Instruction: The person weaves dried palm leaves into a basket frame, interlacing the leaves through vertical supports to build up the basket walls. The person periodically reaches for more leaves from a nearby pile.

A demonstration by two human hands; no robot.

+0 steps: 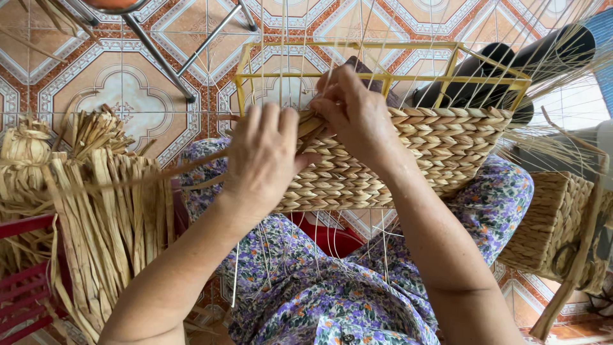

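Note:
A half-woven basket (440, 144) of braided straw sits on my lap, built on a yellow wire frame (383, 75) with thin pale upright strands. My left hand (265, 156) presses on the woven wall's left end and pinches a long dry straw strand (128, 181) that trails off to the left. My right hand (354, 108) sits at the top edge of the weave, fingers closed on the strand's working end among the uprights. Both forearms reach in from the bottom of the view over purple floral clothing (332, 300).
A bundle of dried straw strips (102, 217) lies over a red crate (25, 281) at left. A finished woven basket (555, 223) stands at right. Black rolls (504, 70) lie behind the frame. Metal chair legs (159, 57) stand on the patterned tile floor (128, 96).

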